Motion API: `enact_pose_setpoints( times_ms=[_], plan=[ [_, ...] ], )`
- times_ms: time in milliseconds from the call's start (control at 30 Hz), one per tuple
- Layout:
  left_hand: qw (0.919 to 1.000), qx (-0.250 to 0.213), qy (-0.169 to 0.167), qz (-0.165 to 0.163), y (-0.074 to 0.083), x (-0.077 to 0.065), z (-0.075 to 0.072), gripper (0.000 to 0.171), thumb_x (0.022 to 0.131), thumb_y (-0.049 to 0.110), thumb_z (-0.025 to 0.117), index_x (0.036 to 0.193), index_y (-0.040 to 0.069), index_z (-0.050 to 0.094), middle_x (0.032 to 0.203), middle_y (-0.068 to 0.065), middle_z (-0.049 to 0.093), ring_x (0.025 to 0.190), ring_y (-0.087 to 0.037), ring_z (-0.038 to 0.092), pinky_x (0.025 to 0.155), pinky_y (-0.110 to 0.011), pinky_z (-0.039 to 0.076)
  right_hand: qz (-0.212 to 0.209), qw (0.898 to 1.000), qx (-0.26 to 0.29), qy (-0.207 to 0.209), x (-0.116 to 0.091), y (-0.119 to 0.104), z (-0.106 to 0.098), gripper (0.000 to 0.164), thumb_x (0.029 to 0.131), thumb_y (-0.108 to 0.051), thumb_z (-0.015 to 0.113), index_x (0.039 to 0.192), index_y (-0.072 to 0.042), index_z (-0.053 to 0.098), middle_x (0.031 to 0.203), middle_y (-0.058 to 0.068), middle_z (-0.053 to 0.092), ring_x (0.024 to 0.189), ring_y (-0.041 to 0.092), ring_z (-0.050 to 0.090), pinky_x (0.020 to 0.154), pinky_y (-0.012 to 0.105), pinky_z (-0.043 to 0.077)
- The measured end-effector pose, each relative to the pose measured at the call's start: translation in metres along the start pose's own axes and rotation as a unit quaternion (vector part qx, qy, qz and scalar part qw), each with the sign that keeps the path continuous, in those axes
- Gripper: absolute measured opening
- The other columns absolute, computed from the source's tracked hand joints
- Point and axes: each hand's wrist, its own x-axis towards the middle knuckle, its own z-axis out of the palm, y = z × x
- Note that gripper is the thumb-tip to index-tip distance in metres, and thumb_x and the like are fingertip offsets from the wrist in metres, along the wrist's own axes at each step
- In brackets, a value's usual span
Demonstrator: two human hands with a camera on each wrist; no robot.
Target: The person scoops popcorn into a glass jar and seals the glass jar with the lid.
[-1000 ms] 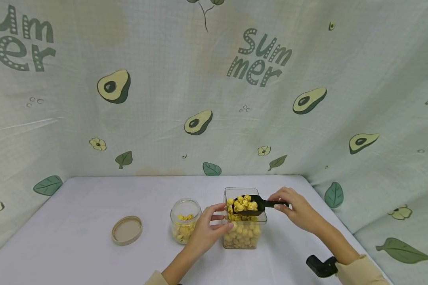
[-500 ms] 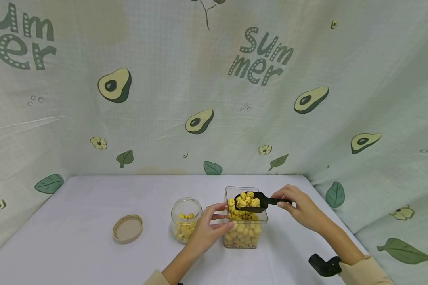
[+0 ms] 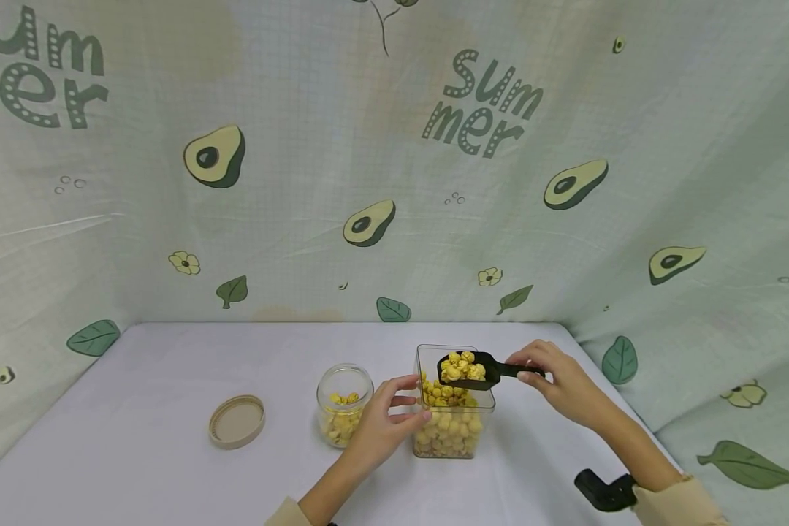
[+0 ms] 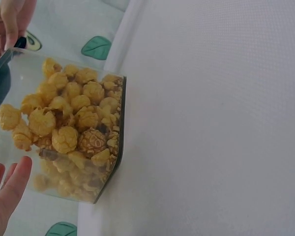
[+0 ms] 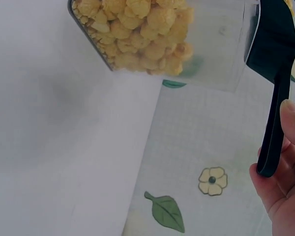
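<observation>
A person's right hand [image 3: 554, 380] is pinching the handle of a black scoop [image 3: 492, 370] between thumb and fingers. Extending leftward from that hand, the scoop is holding a small heap of yellow popcorn [image 3: 462, 367] over the open top of a clear square tub [image 3: 462, 410]; whether it is touching the rim, I cannot tell. The tub is standing upright between the two hands, with more popcorn filling its lower part. The left hand [image 3: 383, 415] is keeping its fingers spread, the tips lying against the tub's near left side; how firmly they are pressing, I cannot tell. Just left of that hand, a round glass jar [image 3: 345, 381] is standing open, partly filled with popcorn. Farther left, a round beige lid [image 3: 237, 421] is lying on the white table [image 3: 138, 409]. Beyond both hands, a pale cloth [image 3: 289, 146] is hanging, showing avocados, leaves and "summer".
</observation>
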Motion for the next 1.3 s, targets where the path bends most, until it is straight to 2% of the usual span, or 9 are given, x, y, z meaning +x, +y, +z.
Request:
enact_pose_setpoints(
  times_ms=[333, 500, 833, 933, 1100, 1300],
  plan=[
    [1.0, -0.006, -0.002, -0.006, 0.002, 0.0, -0.002, 0.052, 0.085, 0.025, 0.068, 0.131, 0.011, 0.048, 0.13, -0.01, 0.047, 0.112, -0.026, 0.051, 0.088, -0.026, 0.052, 0.0, 1.0, 0.0, 0.002, 0.0, 0.0, -0.001, 0.022, 0.081, 0.002, 0.066, 0.098, -0.013, 0.065, 0.092, -0.005, 0.059, 0.081, -0.002, 0.047, 0.062, 0.02, 0.048],
    [0.9998, -0.017, -0.002, 0.007, 0.009, -0.002, -0.006, 0.053, 0.084, 0.024, 0.068, 0.132, 0.011, 0.048, 0.133, -0.01, 0.046, 0.115, -0.026, 0.05, 0.091, -0.024, 0.051, -0.005, 1.0, 0.001, 0.006, 0.001, 0.001, -0.001, 0.023, 0.08, 0.004, 0.066, 0.097, -0.012, 0.065, 0.091, -0.005, 0.06, 0.08, -0.002, 0.047, 0.061, 0.019, 0.047],
    [0.9993, 0.0, 0.0, 0.036, 0.024, -0.012, -0.019, 0.051, 0.085, 0.022, 0.068, 0.131, 0.009, 0.049, 0.134, -0.011, 0.049, 0.121, -0.031, 0.049, 0.098, -0.032, 0.048, -0.002, 1.0, 0.004, 0.001, 0.003, -0.001, 0.0, 0.022, 0.081, 0.003, 0.065, 0.098, -0.011, 0.065, 0.092, -0.003, 0.06, 0.08, -0.002, 0.047, 0.062, 0.019, 0.048],
    [0.998, -0.002, 0.018, 0.061, 0.027, -0.015, -0.027, 0.047, 0.084, 0.019, 0.069, 0.127, 0.012, 0.053, 0.131, -0.007, 0.052, 0.119, -0.026, 0.052, 0.097, -0.032, 0.048, -0.003, 1.0, 0.005, 0.0, 0.004, -0.002, 0.0, 0.022, 0.081, 0.003, 0.065, 0.098, -0.011, 0.065, 0.092, -0.003, 0.06, 0.08, -0.001, 0.047, 0.062, 0.019, 0.047],
    [0.9901, 0.011, 0.056, 0.128, 0.028, -0.02, -0.045, 0.043, 0.083, 0.015, 0.07, 0.123, 0.014, 0.056, 0.123, -0.004, 0.057, 0.112, -0.014, 0.055, 0.094, -0.032, 0.05, -0.005, 1.0, 0.007, 0.002, 0.004, -0.001, 0.001, 0.022, 0.081, 0.004, 0.065, 0.097, -0.011, 0.065, 0.092, -0.003, 0.06, 0.08, -0.001, 0.046, 0.061, 0.019, 0.047],
    [0.9775, 0.071, 0.097, 0.173, 0.025, -0.027, -0.074, 0.042, 0.083, 0.012, 0.07, 0.122, 0.018, 0.057, 0.12, 0.001, 0.059, 0.111, -0.013, 0.055, 0.091, -0.029, 0.052, -0.006, 1.0, 0.007, 0.001, 0.006, -0.001, 0.002, 0.022, 0.081, 0.004, 0.065, 0.097, -0.01, 0.065, 0.091, -0.003, 0.06, 0.08, -0.001, 0.046, 0.061, 0.019, 0.047]
  ],
)
